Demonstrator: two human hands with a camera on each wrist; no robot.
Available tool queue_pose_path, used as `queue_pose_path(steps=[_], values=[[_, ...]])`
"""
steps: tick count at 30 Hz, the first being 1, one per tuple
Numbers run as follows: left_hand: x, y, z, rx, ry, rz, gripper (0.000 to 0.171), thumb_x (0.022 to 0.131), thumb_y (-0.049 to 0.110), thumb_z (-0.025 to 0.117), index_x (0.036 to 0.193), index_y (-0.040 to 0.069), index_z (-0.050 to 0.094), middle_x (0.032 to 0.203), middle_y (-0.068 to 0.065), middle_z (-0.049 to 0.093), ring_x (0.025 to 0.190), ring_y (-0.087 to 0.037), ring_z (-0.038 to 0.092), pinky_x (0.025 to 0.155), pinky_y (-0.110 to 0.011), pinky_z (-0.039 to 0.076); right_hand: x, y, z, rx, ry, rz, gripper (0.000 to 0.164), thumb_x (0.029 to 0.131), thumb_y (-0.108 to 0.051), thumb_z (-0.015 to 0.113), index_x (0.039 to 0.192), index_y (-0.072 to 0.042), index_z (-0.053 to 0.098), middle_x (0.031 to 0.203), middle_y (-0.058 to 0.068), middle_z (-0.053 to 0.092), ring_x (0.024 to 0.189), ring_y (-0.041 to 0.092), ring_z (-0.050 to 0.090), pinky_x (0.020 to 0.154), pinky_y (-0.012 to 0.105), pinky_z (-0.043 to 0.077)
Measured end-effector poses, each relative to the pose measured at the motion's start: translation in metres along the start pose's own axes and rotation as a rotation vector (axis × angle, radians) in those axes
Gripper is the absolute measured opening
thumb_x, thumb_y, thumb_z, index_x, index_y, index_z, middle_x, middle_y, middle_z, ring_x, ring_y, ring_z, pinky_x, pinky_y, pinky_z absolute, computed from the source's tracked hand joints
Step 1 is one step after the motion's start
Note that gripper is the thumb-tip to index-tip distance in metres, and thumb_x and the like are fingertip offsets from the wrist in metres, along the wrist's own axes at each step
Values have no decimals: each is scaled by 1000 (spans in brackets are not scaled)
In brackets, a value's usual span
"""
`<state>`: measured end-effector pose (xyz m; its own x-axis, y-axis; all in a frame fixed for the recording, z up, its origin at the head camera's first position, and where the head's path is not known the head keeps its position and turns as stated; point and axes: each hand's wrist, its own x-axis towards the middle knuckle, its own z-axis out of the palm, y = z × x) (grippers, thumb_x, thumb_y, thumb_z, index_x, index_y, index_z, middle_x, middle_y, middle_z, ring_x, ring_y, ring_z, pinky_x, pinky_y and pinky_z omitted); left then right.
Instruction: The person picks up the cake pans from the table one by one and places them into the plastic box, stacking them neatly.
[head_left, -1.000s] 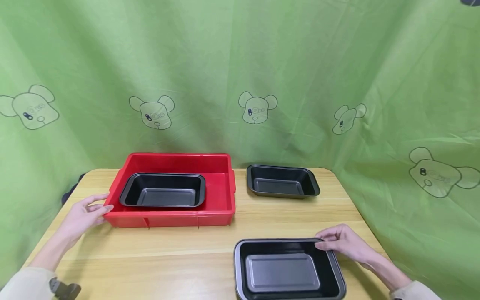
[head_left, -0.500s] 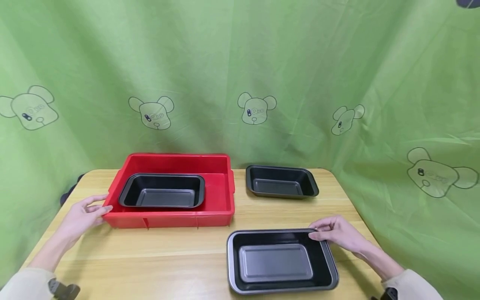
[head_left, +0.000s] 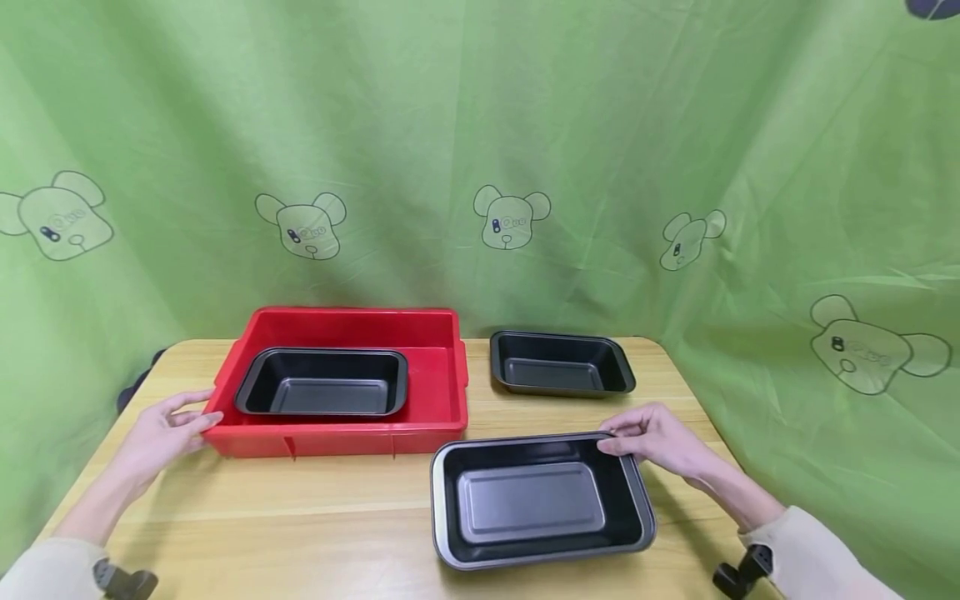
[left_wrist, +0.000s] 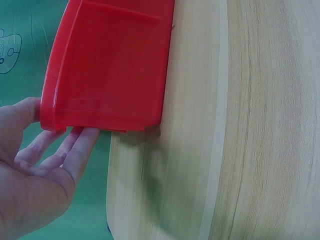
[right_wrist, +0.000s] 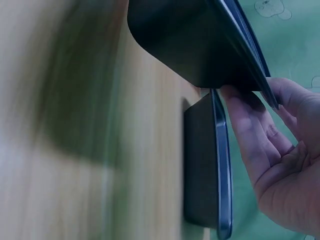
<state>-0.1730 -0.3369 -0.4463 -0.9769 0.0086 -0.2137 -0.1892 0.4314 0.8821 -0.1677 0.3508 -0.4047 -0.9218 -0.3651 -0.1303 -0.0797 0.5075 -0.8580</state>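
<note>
So in the head view, the red tub (head_left: pixel 437 383) is parked toward the back left of the counter (head_left: pixel 300 521), its near left corner clasped by the left grip (head_left: pixel 167 429). A small black pan (head_left: pixel 321 397) is seated inside the tub, shoved toward its left side. The bigger pan (head_left: pixel 528 504) is held out front, right of centre, slightly tilted, its far right corner pinched by the right grip (head_left: pixel 654 435). Another dark pan (head_left: pixel 553 373) is set down behind it, just right of the tub. Everything's backed by a green curtain (head_left: pixel 405 125) printed with cartoon animal heads.

In the left wrist view, the tub's corner is held with the thumb at the rim and the fingertips tucked against the end wall.

In the right wrist view, the bigger pan's rim is squeezed, fingers underneath. It seems to be lifted clear of the counter, where a blurry shadow is cast.
</note>
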Motion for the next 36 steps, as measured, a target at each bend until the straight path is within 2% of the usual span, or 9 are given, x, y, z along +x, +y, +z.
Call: queue_pose_path(steps=[2,6,10,13,16,22,30,36], values=[[0,0,0,8,1,-3,75,106,26,64,160,-10,27,121,-6,76,88,9,70,83,-21,65,4,-5,1,-5,5,-5,31,92,-13,80,113,9,75,73,-15,74,62,-2,61,54,19,51],[0,1,0,10,1,-3,74,107,26,64,160,-10,28,122,-8,76,88,9,70,83,-21,65,12,-15,4,-4,5,-3,30,91,-13,81,113,8,75,71,-15,72,61,-2,58,52,18,48],[0,0,0,-1,0,3,74,106,25,65,160,-10,28,118,-2,76,88,9,70,83,-21,65,20,-24,8,19,-2,0,32,91,-12,81,114,9,75,74,-13,75,64,-1,64,55,20,54],[0,0,0,-4,-1,3,74,106,25,65,160,-10,28,117,0,76,88,9,70,83,-21,65,27,-29,10,26,6,0,32,90,-12,82,113,9,75,75,-12,76,65,0,65,54,20,54],[0,-1,0,-12,-4,3,75,106,25,65,160,-10,27,115,2,76,88,8,70,83,-21,65,33,-33,12,18,20,-2,31,89,-12,82,111,8,75,74,-13,75,62,-2,61,52,18,50],[0,-2,-1,-17,-5,3,75,107,25,64,160,-10,26,115,6,76,89,10,70,83,-21,65,43,-41,15,50,18,-2,32,90,-11,81,114,10,74,81,-9,80,69,0,69,55,21,56],[0,-2,-1,-3,-4,-3,75,106,26,64,160,-10,26,118,0,76,89,10,70,83,-20,64,58,-53,18,66,41,-2,32,89,-11,83,113,8,75,80,-7,80,70,3,71,59,24,61],[1,-1,0,8,-4,-11,75,107,27,64,161,-9,26,122,-6,75,88,9,70,83,-21,65,68,-62,19,42,76,-20,32,87,-11,84,113,7,77,75,-12,78,65,0,65,55,21,56]])
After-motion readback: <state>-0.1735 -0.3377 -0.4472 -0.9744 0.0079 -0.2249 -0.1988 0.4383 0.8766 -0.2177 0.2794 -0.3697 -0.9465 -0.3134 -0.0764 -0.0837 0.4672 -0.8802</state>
